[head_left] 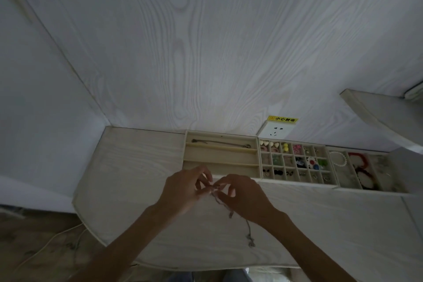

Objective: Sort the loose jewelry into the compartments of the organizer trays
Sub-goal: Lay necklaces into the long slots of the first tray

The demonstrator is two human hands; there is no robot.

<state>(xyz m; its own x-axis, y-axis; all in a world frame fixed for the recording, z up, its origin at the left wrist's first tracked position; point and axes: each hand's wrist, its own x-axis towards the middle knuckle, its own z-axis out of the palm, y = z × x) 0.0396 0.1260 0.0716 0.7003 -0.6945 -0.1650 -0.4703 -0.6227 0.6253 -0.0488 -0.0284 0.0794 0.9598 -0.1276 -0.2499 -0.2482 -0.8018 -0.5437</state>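
My left hand (183, 188) and my right hand (242, 194) meet above the table, both pinching one end of a thin grey necklace (248, 233), whose chain trails down toward the table's front. Behind them three beige organizer trays line the wall. The left tray (186, 151) has long slots; a dark chain lies in its rear slot. The middle grid tray (295, 181) holds small earrings, beads and charms in many cells. The right tray (336, 167) holds a white pearl bracelet (338, 158) and red and white bracelets.
The white wood-grain table (128, 178) ends at a rounded left edge with floor and cables below. A wall socket (275, 131) with a yellow label sits behind the trays. A white shelf (377, 117) juts out at the right.
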